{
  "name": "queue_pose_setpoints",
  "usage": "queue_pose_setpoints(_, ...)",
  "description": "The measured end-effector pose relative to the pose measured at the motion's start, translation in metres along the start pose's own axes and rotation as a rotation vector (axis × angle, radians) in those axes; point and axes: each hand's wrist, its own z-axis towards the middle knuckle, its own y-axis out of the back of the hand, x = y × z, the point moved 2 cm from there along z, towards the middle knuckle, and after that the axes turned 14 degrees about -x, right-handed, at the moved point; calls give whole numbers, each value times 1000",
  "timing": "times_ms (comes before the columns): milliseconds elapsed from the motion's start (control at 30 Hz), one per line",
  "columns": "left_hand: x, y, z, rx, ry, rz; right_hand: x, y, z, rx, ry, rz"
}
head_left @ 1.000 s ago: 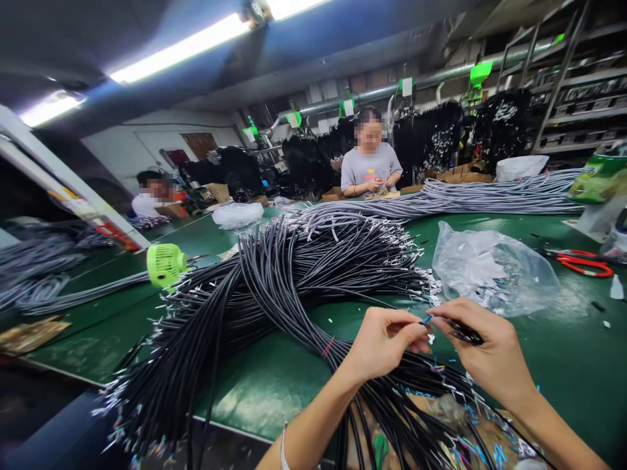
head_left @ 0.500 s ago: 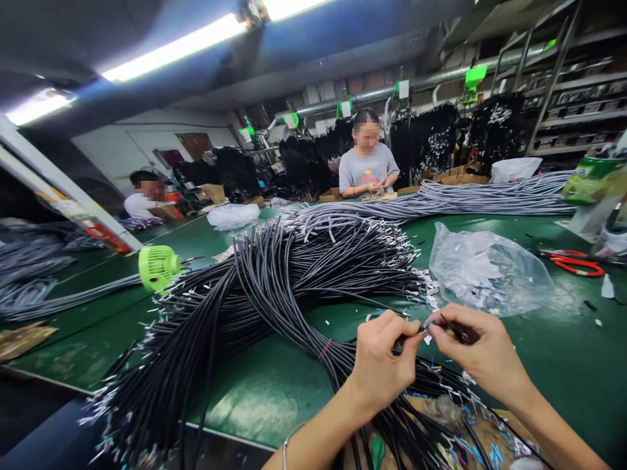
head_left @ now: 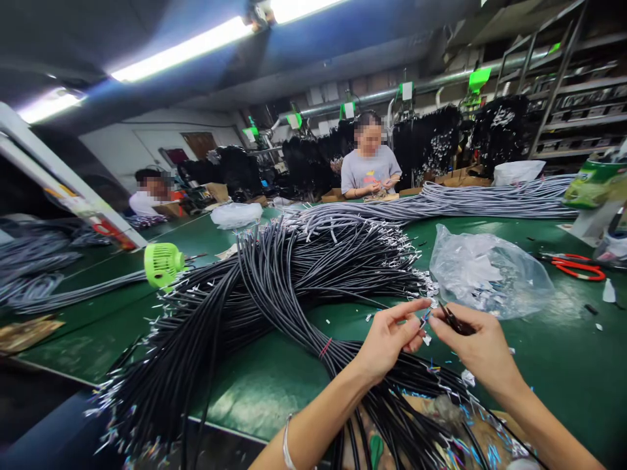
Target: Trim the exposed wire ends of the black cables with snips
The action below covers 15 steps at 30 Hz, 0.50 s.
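So I'm looking down at my two hands hovering over the near edge of the green table (head_left: 563,365), right about in the middle-right of it. My left hand (head_left: 389,339) is pinched closed, thumb and forefinger nipping the blue-tipped end of a thin wire (head_left: 425,318). My right hand (head_left: 477,346) is curled shut around a small dark tool (head_left: 453,321), and its tip sits right against that same wire end, so the two hands are practically touching at the fingertips. Can't tell exactly what the tool is, it's mostly hidden in my grip. Below my wrists, along the near edge, a thick black cable bundle (head_left: 274,287) fans out to the left and back toward the middle of the table, with a red tie (head_left: 326,347) around it near my left forearm. Just behind my right hand there's a crumpled clear plastic bag (head_left: 490,271) with little white bits in it. Red-handled scissors (head_left: 578,266) lie over at the right edge, a small green fan (head_left: 163,264) sits toward the left side, and a long grey cable bundle (head_left: 465,199) runs along the far edge. A person in a grey shirt (head_left: 369,168) works at the far side.
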Motion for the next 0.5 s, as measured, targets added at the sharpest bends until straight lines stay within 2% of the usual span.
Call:
queue_pose_setpoints(67, 2, 1, 0, 27, 12, -22, -6, -6, 0, 23, -99, 58)
queue_pose_setpoints(233, 2, 0, -1, 40, 66, -128, -9, -18, -1, 123, -238, 137)
queue_pose_setpoints(367, -1, 1, 0, -1, 73, -71, 0, -11, -1, 91, -203, 130)
queue_pose_setpoints(433, -4, 3, 1, -12, 63, 73, 6, -4, -1, 29, -123, 104)
queue_pose_setpoints(500, -8, 4, 1, -15, 46, 225, 10, 0, 0, 30, -93, 85)
